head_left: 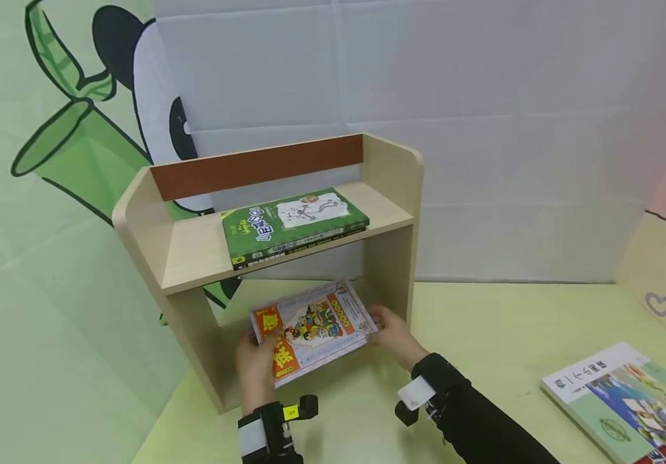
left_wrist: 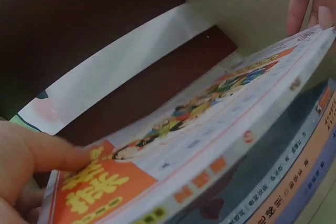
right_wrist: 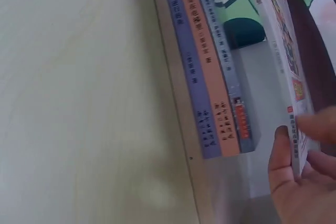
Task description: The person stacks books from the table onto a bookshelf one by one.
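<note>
Left hand (head_left: 255,370) and right hand (head_left: 395,336): fingers pinch left and right ends of orange-and-white paperback (head_left: 314,328), tilted above three-book stack (right_wrist: 202,72) in lower bay of bookshelf (head_left: 392,174)
Uneven release could skew it or shove stack; glossy cover might slip
Farther: pale wood-grain panels, brown back rail (head_left: 263,166), green books (head_left: 286,223) lying flat

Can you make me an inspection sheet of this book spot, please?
Surface: pale table, bearing a wooden bookshelf.
Job's things: white-and-orange book held above stacked books low in the shelf; green books on its upper board.
Clutter: more books at the table's right.
Hands: left hand pinches the held book's left side, right hand its right.
Cables: nothing clearly seen.
Surroundings: grey sheet behind; green cartoon cloth at left.
</note>
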A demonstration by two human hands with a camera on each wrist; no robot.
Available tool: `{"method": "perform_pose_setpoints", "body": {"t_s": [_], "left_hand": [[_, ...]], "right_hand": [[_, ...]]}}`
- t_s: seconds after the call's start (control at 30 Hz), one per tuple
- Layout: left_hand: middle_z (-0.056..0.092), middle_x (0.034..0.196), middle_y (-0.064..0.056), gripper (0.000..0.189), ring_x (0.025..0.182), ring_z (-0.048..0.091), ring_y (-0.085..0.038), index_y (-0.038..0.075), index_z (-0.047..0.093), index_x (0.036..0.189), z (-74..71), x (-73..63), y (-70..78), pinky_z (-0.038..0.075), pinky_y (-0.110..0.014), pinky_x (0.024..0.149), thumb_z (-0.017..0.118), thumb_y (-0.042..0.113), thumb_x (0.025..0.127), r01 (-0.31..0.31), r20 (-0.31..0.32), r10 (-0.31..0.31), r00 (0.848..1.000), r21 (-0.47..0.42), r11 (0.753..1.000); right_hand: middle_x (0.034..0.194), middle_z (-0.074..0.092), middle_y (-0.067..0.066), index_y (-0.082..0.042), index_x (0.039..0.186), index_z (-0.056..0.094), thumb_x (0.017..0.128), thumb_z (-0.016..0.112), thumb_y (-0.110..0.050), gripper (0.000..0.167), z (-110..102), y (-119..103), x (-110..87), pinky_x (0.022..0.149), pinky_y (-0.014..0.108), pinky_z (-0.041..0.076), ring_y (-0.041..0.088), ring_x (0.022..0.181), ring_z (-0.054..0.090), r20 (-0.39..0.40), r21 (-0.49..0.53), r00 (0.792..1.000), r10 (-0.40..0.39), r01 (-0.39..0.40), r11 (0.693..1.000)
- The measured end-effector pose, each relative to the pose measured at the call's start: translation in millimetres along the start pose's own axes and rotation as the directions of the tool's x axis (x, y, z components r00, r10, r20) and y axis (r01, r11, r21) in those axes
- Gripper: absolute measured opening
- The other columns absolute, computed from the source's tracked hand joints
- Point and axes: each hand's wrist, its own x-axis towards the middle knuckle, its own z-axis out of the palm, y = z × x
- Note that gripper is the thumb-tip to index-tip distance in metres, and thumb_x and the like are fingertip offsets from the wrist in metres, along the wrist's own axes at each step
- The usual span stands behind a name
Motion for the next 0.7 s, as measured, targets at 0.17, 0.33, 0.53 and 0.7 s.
{"method": "perform_pose_setpoints", "body": {"t_s": [0.17, 0.33, 0.53, 0.7], "left_hand": [[0.041, 0.136, -0.032, 0.058, 0.121, 0.044, -0.044, -0.004, 0.025, 0.146, -0.4, 5.0, -4.9, 0.039, -0.053, 0.097, 0.052, 0.016, 0.099, -0.034, -0.187, 0.015, 0.982, -0.095, 0.995], [0.048, 0.13, -0.034, 0.059, 0.114, 0.05, -0.045, -0.004, 0.022, 0.147, 0.8, 9.0, -10.8, 0.042, -0.055, 0.094, 0.05, 0.016, 0.098, -0.072, -0.215, 0.067, 0.974, -0.013, 0.997], [0.049, 0.131, -0.033, 0.061, 0.111, 0.053, -0.046, -0.002, 0.02, 0.149, 0.8, 10.5, -16.4, 0.045, -0.057, 0.091, 0.048, 0.014, 0.098, -0.133, -0.198, 0.156, 0.968, 0.124, 0.983], [0.046, 0.134, -0.033, 0.062, 0.113, 0.051, -0.048, -0.001, 0.02, 0.149, 3.3, 14.7, -17.9, 0.044, -0.061, 0.093, 0.049, 0.012, 0.097, -0.151, -0.154, 0.178, 0.972, 0.172, 0.973]], "right_hand": [[0.119, 0.061, 0.025, 0.013, 0.129, 0.05, 0.071, 0.075, 0.005, 0.063, 6, 9, 4.1, 0.086, 0.04, 0.051, 0.032, 0.103, 0.061, 0.058, -0.209, 0.995, -0.085, 0.095, 0.973], [0.122, 0.06, 0.027, 0.012, 0.131, 0.048, 0.066, 0.078, 0.006, 0.072, 12, 14, 9.7, 0.092, 0.048, 0.048, 0.036, 0.105, 0.06, 0.101, -0.298, 0.981, -0.163, 0.186, 0.936], [0.12, 0.06, 0.027, 0.01, 0.133, 0.047, 0.066, 0.078, 0.006, 0.073, 21, 20, 15.2, 0.09, 0.048, 0.049, 0.037, 0.103, 0.06, 0.096, -0.37, 0.978, -0.184, 0.207, 0.906], [0.121, 0.06, 0.027, 0.01, 0.131, 0.049, 0.068, 0.076, 0.006, 0.069, 24, 25, 17.8, 0.092, 0.051, 0.047, 0.038, 0.105, 0.059, 0.057, -0.386, 0.985, -0.163, 0.172, 0.906]]}}
